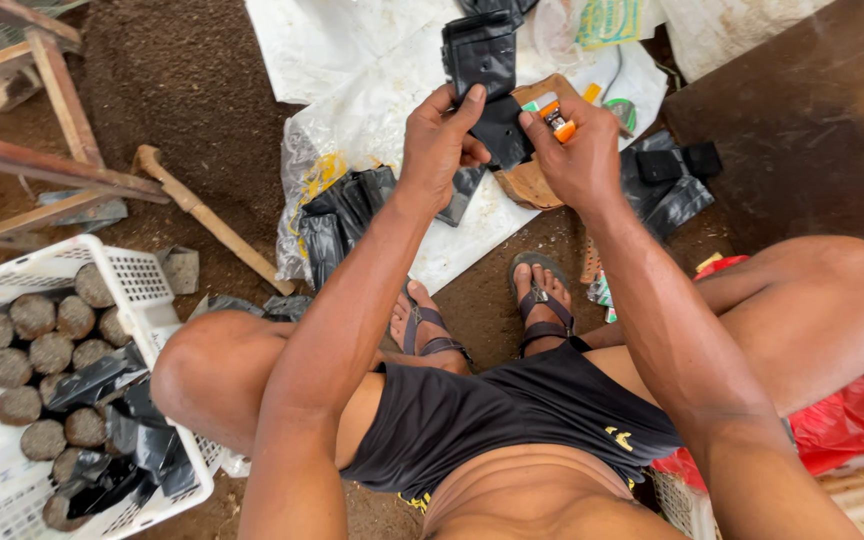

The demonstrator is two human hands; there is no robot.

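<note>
Black plastic bag (crumpled, glossy), pinched by left hand, right hand

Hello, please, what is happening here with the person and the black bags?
A seated person holds a small black plastic bag up with both hands: the left hand and right hand pinch its edges. More black bags lie on the white sheet ahead. A white crate on the person's left holds soil-filled bags.
</note>
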